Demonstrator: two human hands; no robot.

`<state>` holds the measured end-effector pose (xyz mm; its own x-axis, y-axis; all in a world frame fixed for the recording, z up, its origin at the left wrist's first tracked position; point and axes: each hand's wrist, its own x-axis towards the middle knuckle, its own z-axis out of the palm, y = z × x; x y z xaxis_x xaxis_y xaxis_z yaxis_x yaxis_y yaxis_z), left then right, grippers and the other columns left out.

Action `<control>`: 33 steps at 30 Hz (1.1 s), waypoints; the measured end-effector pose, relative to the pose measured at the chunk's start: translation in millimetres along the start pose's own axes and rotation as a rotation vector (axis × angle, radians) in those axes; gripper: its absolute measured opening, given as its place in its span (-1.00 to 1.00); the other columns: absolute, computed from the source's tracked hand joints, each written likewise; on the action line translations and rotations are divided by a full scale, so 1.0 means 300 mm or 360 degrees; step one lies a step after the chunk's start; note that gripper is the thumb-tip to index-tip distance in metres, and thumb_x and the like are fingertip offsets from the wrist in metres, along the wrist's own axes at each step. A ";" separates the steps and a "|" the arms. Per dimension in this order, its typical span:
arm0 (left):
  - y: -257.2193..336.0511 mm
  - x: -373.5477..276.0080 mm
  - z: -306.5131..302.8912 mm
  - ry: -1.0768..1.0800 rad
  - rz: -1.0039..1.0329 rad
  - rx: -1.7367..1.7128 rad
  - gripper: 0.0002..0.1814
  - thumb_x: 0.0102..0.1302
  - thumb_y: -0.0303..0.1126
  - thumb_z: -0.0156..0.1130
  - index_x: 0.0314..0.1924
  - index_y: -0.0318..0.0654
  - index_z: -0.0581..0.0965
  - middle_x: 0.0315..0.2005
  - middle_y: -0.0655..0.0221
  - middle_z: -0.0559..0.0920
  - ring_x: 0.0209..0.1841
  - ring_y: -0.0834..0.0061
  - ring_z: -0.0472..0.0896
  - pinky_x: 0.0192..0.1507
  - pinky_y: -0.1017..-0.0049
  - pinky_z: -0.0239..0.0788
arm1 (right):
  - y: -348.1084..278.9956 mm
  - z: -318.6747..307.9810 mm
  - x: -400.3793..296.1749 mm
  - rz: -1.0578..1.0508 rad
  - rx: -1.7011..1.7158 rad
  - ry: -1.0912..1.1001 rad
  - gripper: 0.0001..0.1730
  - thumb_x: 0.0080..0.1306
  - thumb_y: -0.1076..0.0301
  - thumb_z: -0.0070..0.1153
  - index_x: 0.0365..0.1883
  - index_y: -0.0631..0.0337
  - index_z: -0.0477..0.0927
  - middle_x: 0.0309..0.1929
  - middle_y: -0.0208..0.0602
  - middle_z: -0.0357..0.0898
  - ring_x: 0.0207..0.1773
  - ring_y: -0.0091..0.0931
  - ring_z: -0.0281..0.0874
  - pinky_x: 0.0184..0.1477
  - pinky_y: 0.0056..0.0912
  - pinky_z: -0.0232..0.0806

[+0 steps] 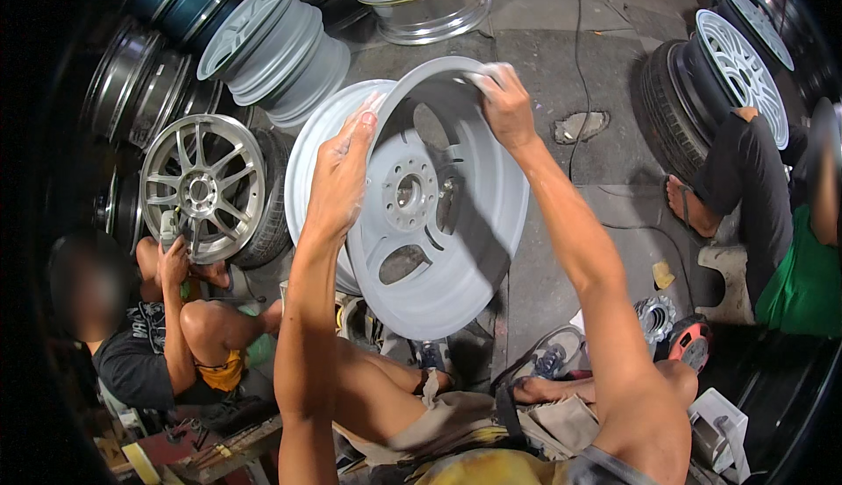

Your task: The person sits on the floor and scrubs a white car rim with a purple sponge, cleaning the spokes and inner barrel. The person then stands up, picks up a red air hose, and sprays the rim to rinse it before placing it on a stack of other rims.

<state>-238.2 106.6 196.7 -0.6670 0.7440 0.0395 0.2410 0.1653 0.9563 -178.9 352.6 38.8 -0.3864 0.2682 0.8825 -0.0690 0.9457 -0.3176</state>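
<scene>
Before me a grey-primed wheel rim (pixel 473 255) stands tilted, its hollow barrel facing me and its hub and bolt holes showing inside. My left hand (pixel 345 159) holds the left side of its lip, with fingers extended along the outside and the thumb near the edge. At the upper right of the lip, my right hand (pixel 506 100) grips the edge with bent fingers. Pale dust coats the fingers of both hands. Whether a thin sheet lies under the right fingertips, I cannot tell. Another pale grey wheel rim (pixel 304 156) sits directly behind, partly hidden.
On the left, a seated person holds a power tool (pixel 169 224) against a silver spoked wheel (pixel 200 189). Stacked rims (pixel 283 57) stand beyond. At right, another person sits by a tyre (pixel 668 103) and a grey multi-spoke wheel (pixel 743 74). A cable (pixel 577 57) crosses the floor.
</scene>
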 end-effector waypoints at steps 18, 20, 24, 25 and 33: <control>-0.046 -0.010 -0.037 -0.0047 0.0255 0.0052 -0.50 0.56 -0.18 -0.01 0.23 -0.52 0.46 0.21 0.14 0.54 0.27 0.41 0.43 0.36 0.46 0.13 | -0.374 -0.229 -0.668 0.1253 0.0805 -0.1989 -0.73 0.15 0.48 0.26 -0.16 0.08 0.75 -0.21 -0.18 0.72 -0.22 -0.37 0.64 -0.10 -0.31 0.48; -0.021 -0.024 -0.014 -0.0046 0.0208 0.0012 -0.50 0.56 -0.19 -0.01 0.23 -0.52 0.46 0.21 0.13 0.54 0.27 0.40 0.43 0.36 0.46 0.13 | -0.277 -0.186 -0.637 0.0750 0.0259 -0.1377 -0.73 0.14 0.50 0.18 -0.16 0.14 0.69 -0.25 -0.10 0.66 -0.23 -0.21 0.64 -0.12 -0.16 0.49; -0.048 -0.016 -0.027 -0.0050 0.0234 -0.0039 -0.50 0.55 -0.19 0.00 0.22 -0.53 0.46 0.20 0.13 0.54 0.27 0.41 0.43 0.36 0.47 0.13 | -0.126 -0.059 -0.739 -0.0046 -0.0060 -0.1073 -0.73 0.21 0.45 0.06 -0.12 0.22 0.63 -0.25 -0.03 0.64 -0.19 -0.15 0.65 -0.09 -0.06 0.50; -0.053 -0.019 -0.027 -0.0049 0.0223 -0.0035 -0.50 0.55 -0.19 0.00 0.22 -0.53 0.46 0.20 0.13 0.54 0.27 0.42 0.43 0.35 0.47 0.13 | -0.157 -0.044 -0.784 0.0014 -0.0043 -0.1317 -0.73 0.22 0.44 0.05 -0.10 0.22 0.62 -0.21 -0.02 0.64 -0.16 -0.15 0.65 -0.06 -0.08 0.50; -0.062 -0.025 -0.038 -0.0061 0.0241 -0.0008 -0.51 0.54 -0.19 0.01 0.23 -0.50 0.46 0.23 0.10 0.52 0.30 0.39 0.41 0.38 0.45 0.10 | -0.917 -0.104 -0.434 0.1470 0.1443 -0.1389 -0.64 0.27 0.55 0.09 0.03 0.15 0.67 -0.11 0.01 0.68 -0.15 -0.31 0.65 -0.05 -0.41 0.44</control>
<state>-245.8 90.6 181.9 -0.5962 0.7842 0.1723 0.3330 0.0462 0.9418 -80.8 63.3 22.0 -0.9787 0.1824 -0.0946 0.0981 0.0104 -0.9951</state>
